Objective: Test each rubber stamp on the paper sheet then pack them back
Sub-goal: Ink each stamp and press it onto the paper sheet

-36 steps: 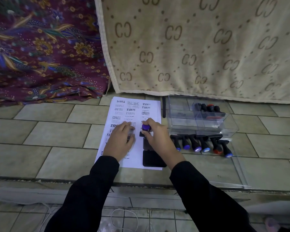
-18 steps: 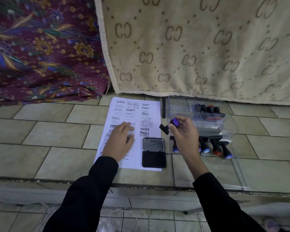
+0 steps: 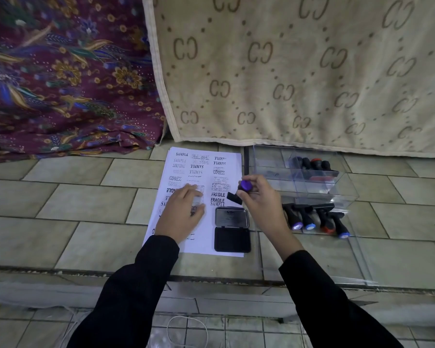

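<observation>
The right hand (image 3: 260, 200) pinched the purple-capped rubber stamp (image 3: 245, 186) in its fingers, held just over the paper sheet (image 3: 204, 247) at its right edge — the left hand (image 3: 183, 213) flat and released on the page — best, I judged, to keep its inked face clear of the prints (image 3: 217, 197).

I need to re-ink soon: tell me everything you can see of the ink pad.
The ink pad is a rectangular case lying open and flat: black pad half nearest the person, grey lid with faint lettering behind it. It sits on the paper sheet's lower right corner, slightly overhanging its right edge.
</observation>
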Demonstrator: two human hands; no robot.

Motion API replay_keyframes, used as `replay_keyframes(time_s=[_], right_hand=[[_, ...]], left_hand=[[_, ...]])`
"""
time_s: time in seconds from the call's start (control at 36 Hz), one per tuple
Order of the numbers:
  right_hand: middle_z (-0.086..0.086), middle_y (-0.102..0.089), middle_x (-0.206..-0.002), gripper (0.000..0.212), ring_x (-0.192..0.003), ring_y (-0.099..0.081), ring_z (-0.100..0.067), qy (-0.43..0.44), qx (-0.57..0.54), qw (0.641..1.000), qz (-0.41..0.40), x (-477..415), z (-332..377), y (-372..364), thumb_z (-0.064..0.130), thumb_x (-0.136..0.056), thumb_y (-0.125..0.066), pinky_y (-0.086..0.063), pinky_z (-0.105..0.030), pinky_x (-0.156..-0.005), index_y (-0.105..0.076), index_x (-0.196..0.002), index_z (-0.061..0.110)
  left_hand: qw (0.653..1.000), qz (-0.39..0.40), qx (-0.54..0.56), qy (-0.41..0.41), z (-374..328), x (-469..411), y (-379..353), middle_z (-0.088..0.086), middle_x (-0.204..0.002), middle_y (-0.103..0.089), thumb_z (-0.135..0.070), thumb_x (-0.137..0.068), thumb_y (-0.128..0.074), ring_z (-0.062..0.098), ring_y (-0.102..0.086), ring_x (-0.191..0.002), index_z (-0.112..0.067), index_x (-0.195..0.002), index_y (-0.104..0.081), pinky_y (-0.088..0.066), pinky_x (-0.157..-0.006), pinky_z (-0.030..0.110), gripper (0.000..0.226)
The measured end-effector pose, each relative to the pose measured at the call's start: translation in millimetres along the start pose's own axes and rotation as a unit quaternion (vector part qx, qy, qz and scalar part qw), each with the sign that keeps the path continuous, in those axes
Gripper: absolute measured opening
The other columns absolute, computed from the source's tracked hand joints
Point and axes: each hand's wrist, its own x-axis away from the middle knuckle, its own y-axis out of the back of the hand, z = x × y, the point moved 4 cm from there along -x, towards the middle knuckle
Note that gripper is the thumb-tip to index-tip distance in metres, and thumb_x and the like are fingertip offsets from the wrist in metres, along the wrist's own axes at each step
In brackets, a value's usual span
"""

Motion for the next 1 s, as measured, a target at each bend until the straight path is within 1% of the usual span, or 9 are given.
replay_keyframes(time_s=[0.08,0.14,0.39,0.5,0.58,0.67,0.75,0.86,1.0], right_hand=[[0.000,-0.066,-0.096,0.028,-0.076,-0.063,0.006,0.015,0.052,0.998,0.020,-4,3,-6,0.011,-0.082,-0.071,-0.051,-0.009,-0.075,-0.059,-0.105,0.019],[-0.002,-0.067,-0.098,0.028,-0.080,-0.065,-0.003,0.019,0.061,0.998,0.029,-3,5,-8,0.012,-0.082,-0.071,-0.054,-0.020,-0.080,-0.058,-0.106,0.019],[0.007,-0.069,-0.091,0.025,-0.084,-0.067,-0.013,0.049,-0.012,0.999,0.007,35,11,8,0.017,-0.081,-0.071,-0.056,-0.037,-0.079,-0.061,-0.099,0.030],[0.009,-0.068,-0.090,0.026,-0.082,-0.066,-0.016,0.055,-0.004,0.998,0.015,55,5,9,0.015,-0.079,-0.073,-0.056,-0.041,-0.078,-0.063,-0.101,0.025],[0.014,-0.067,-0.088,0.029,-0.078,-0.065,-0.013,0.049,-0.001,0.999,0.016,62,4,8,0.016,-0.079,-0.073,-0.056,-0.036,-0.076,-0.061,-0.097,0.035],[0.016,-0.066,-0.087,0.031,-0.075,-0.064,-0.010,0.059,0.006,0.998,0.016,64,7,7,0.017,-0.079,-0.073,-0.055,-0.031,-0.073,-0.059,-0.095,0.040],[0.017,-0.066,-0.086,0.029,-0.073,-0.064,-0.010,0.063,0.009,0.998,0.020,64,8,6,0.017,-0.079,-0.073,-0.056,-0.031,-0.071,-0.060,-0.095,0.037],[0.017,-0.066,-0.088,0.025,-0.075,-0.064,-0.011,0.071,0.014,0.997,0.027,66,7,5,0.020,-0.078,-0.071,-0.056,-0.029,-0.072,-0.060,-0.096,0.033],[0.017,-0.066,-0.088,0.023,-0.076,-0.064,-0.010,0.075,0.016,0.997,0.028,67,4,4,0.020,-0.079,-0.071,-0.053,-0.022,-0.073,-0.061,-0.096,0.030]], left_hand=[[1.000,0.000,-0.001,0.002,1,0,0,-0.001,-0.138,-0.049,-0.024,-0.092,-0.057,0.015,-0.034,-0.135,-0.013,-0.119,-0.060,-0.024,-0.111,0.027,0.029],[1.000,0.002,0.001,0.006,2,0,-1,-0.002,-0.138,-0.049,-0.025,-0.092,-0.058,0.015,-0.033,-0.136,-0.014,-0.119,-0.060,-0.024,-0.112,0.027,0.030],[1.000,0.008,-0.013,-0.001,3,0,-3,-0.003,-0.142,-0.045,-0.059,-0.086,-0.053,0.016,-0.030,-0.138,-0.026,-0.119,-0.057,-0.026,-0.113,0.035,0.046],[0.999,-0.019,-0.029,-0.023,-1,1,2,-0.007,-0.133,-0.048,-0.055,-0.089,-0.048,0.015,-0.028,-0.138,-0.029,-0.112,-0.060,-0.028,-0.110,0.036,0.037],[0.991,-0.063,-0.110,-0.037,-7,5,9,-0.010,-0.108,-0.057,-0.048,-0.091,-0.038,0.015,-0.047,-0.110,-0.028,-0.099,-0.066,-0.034,-0.090,0.033,0.035],[0.991,-0.053,-0.116,-0.043,-11,6,9,-0.009,-0.095,-0.061,-0.037,-0.095,-0.038,0.017,-0.053,-0.091,-0.023,-0.095,-0.065,-0.038,-0.079,0.032,0.031],[0.997,-0.051,-0.055,0.002,-7,5,12,-0.012,-0.089,-0.061,-0.027,-0.098,-0.046,0.013,-0.052,-0.086,-0.024,-0.093,-0.065,-0.039,-0.073,0.028,0.019],[0.998,-0.017,-0.021,0.052,-4,0,17,-0.016,-0.086,-0.060,-0.038,-0.097,-0.040,0.008,-0.050,-0.084,-0.031,-0.092,-0.064,-0.037,-0.067,0.024,0.025],[0.994,0.053,0.032,0.085,0,-3,25,-0.014,-0.096,-0.065,-0.043,-0.097,-0.041,0.008,-0.056,-0.090,-0.032,-0.093,-0.064,-0.047,-0.080,0.030,0.026]])
